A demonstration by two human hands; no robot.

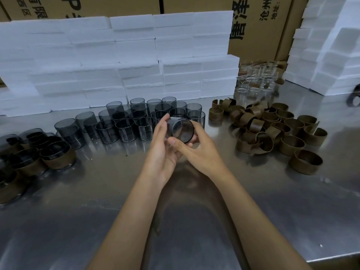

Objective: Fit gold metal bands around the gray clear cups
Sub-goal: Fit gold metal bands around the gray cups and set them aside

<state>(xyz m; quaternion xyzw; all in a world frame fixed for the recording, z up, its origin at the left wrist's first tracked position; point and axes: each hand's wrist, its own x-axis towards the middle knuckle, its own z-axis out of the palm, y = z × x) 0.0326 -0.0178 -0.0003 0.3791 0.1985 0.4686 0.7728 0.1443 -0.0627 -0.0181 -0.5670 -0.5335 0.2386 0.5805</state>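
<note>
A gray clear cup (182, 129) is held on its side above the steel table (116, 191), its round end turned toward me. My left hand (163, 149) cups its left side, fingers up along the wall and thumb under it. My right hand (202, 151) grips it from the right and below. No band is on this cup. Several bare gray cups (144, 117) stand in a cluster just behind my hands. A heap of gold metal bands (272, 129) lies to the right. Cups fitted with bands (56, 154) stand at the left.
White foam blocks (116, 61) are stacked along the back and at the far right (331, 45), with cardboard boxes (259, 26) behind them. Several clear glass cups (255, 80) stand at the back right. The table's front edge runs at the lower right.
</note>
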